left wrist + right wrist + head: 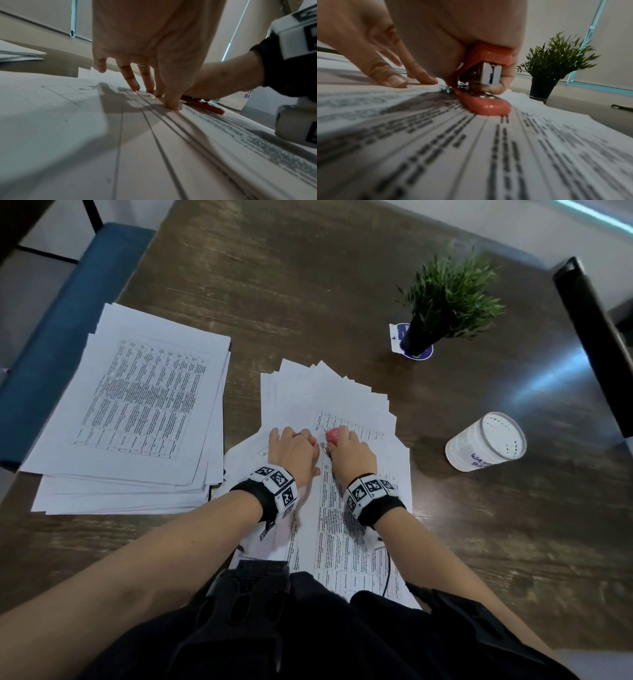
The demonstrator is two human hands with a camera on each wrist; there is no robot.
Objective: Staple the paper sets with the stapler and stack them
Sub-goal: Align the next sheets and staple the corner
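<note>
At the left of the head view a stack of printed sets (130, 412) lay on the tabletop (308, 285), its near corner close to the edge. In the middle, our left hand (291, 451) pressed straight fingers (135, 83) flat on the fanned papers (329, 402), holding nothing. Just right of it our right hand (349, 451) gripped the red stapler (486, 105), base resting on the sheets. We judged the set should be squared and pinned firmly before squeezing straight down. Further right, the plant pot (416, 337) and a white cup (486, 441) on its side stood well apart, leaving open room ahead
</note>
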